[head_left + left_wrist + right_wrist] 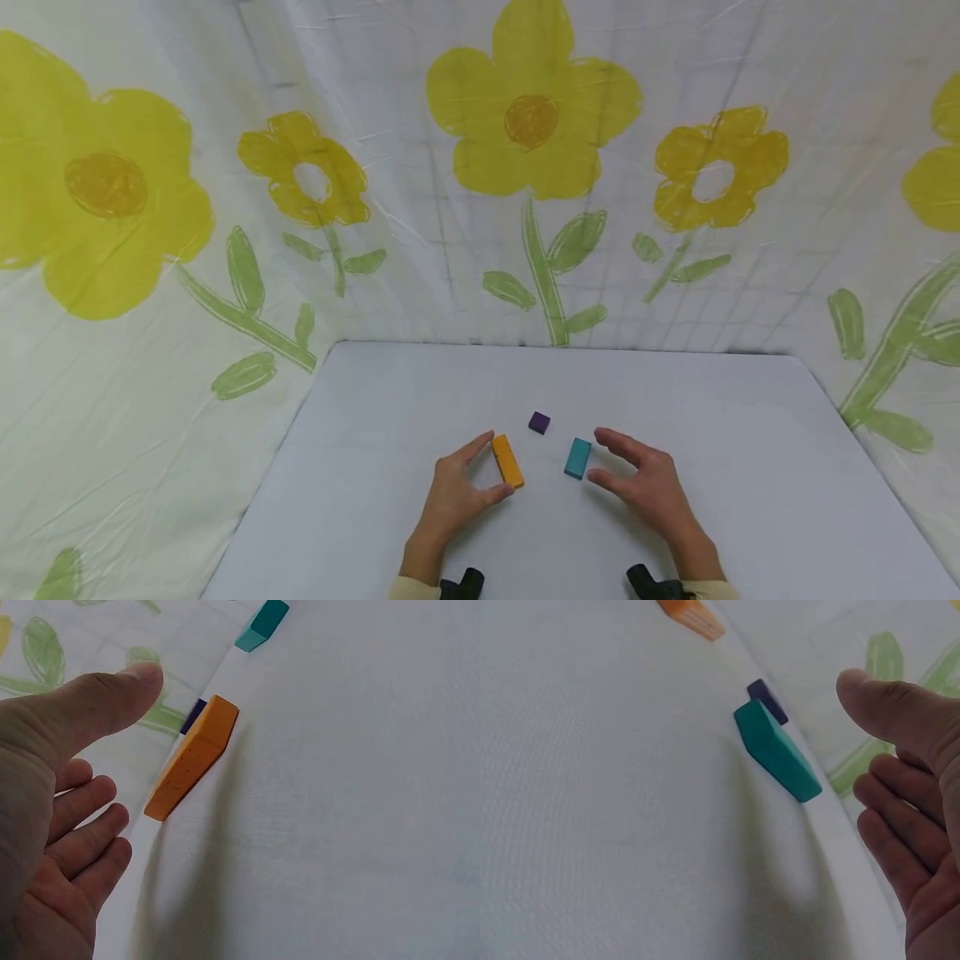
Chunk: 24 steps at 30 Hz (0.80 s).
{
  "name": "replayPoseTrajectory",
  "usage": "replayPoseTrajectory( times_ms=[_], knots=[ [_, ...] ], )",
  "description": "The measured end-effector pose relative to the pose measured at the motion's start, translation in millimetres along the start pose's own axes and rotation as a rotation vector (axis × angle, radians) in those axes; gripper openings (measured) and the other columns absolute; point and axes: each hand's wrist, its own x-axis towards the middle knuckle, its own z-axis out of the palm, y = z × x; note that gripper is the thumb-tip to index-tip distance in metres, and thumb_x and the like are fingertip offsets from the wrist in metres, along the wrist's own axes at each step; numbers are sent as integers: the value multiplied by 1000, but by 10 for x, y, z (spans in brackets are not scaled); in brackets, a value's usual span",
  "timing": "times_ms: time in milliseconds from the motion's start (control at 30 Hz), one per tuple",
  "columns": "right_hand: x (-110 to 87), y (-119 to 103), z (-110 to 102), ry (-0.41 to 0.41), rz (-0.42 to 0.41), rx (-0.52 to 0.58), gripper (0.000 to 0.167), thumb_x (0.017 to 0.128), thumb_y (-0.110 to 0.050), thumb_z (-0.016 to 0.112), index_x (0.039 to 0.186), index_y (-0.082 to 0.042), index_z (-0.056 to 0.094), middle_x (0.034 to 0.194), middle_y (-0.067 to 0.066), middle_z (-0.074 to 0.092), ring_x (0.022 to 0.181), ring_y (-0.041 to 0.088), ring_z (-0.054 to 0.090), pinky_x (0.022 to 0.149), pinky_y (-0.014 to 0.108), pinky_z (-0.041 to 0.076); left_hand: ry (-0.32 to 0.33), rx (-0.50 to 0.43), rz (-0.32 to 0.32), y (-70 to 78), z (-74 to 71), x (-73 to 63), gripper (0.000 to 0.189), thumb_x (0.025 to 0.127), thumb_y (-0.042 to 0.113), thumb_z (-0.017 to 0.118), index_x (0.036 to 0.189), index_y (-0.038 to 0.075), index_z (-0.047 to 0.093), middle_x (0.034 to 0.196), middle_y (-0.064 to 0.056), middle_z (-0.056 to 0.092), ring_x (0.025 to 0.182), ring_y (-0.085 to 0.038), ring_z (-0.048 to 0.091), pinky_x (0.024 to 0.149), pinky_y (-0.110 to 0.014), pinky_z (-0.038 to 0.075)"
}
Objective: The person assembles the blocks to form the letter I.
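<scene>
An orange rectangular block (507,462) lies on the white table, between the spread thumb and fingers of my left hand (454,493) in the head view. The left wrist view shows a gap between that hand (71,787) and the block (191,761). To the right lies a teal rectangular block (577,458). My right hand (651,487) is beside it, thumb and fingers apart; in the right wrist view they do not touch the teal block (776,752). A small purple block (539,422) sits farther back, between the other two.
The white tabletop (375,417) has its far edge against a white cloth (397,275) printed with yellow flowers. Dark wrist-worn devices, one on the left wrist (463,585) and one on the right (654,582), show at the bottom of the head view.
</scene>
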Motion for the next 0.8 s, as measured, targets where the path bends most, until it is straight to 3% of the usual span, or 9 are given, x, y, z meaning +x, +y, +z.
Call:
replayPoseTrajectory(
  times_ms=[267, 533, 800],
  knots=[
    [28, 80, 95, -32, 17, 10, 68, 84, -35, 97, 145, -16, 72, 142, 1, 76, 129, 26, 74, 108, 36, 61, -9, 13, 14, -46, 37, 52, 85, 77, 23, 102, 151, 5, 64, 151, -12, 69, 142, -33, 66, 118, -51, 53],
    [54, 119, 160, -47, 16, 9, 69, 84, -30, 97, 146, -13, 71, 144, 3, 74, 132, 28, 73, 110, 52, 59, -39, 10, 1, -57, 43, 88, 85, 78, 21, 101, 152, 5, 64, 153, -11, 68, 143, -32, 64, 121, -51, 51],
    [62, 110, 188, -60, 15, -16, 68, 85, -25, 97, 147, -13, 71, 144, 2, 74, 135, 27, 71, 112, 53, 58, -56, 17, 10, -57, 45, 101, 86, 78, 21, 101, 153, 5, 62, 153, -12, 67, 144, -33, 64, 121, -51, 50]
  ],
)
